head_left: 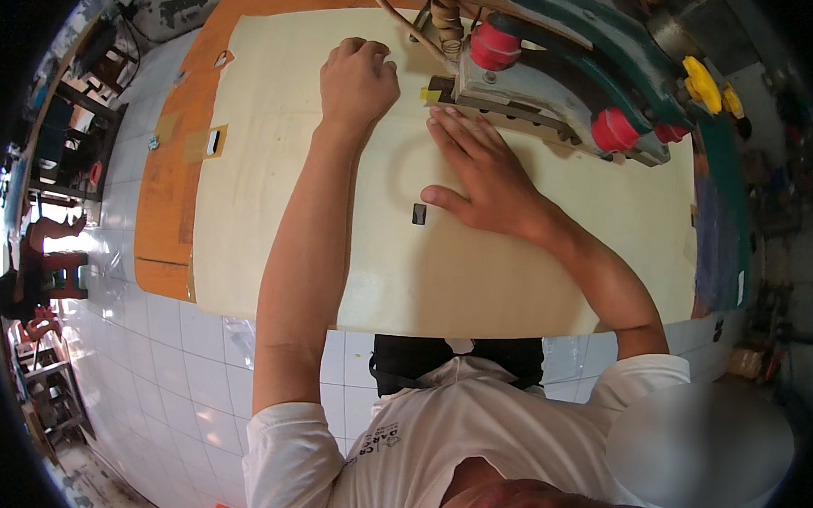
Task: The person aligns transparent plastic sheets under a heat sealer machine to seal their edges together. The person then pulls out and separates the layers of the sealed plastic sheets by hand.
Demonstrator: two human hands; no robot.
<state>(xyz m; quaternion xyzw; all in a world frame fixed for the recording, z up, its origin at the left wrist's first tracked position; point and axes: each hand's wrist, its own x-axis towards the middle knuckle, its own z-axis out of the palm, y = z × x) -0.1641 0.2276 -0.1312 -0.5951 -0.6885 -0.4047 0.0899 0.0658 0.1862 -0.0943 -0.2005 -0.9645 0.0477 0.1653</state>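
Note:
A wide cream sheet or board (267, 107) covers most of the orange-brown table. My left hand (358, 84) rests towards its far side, wrist bent and fingers curled under; whatever they might hold is hidden. To the right, my right hand (489, 175) lies flat with the fingers stretched and the thumb apart. Its fingertips come up to the lower edge of a metal machine head (526, 97) with red knobs. A small dark rectangular piece (419, 214) sits on the cream surface just left of the right thumb.
Curved dark green machine arms (588, 68) with a yellow knob (702, 84) stand over the back right. A coiled hose (448, 24) rises behind the machine head. Orange-brown table edge (163, 245) shows at left, beside a white tiled floor (159, 352). Cluttered shelves line the far left.

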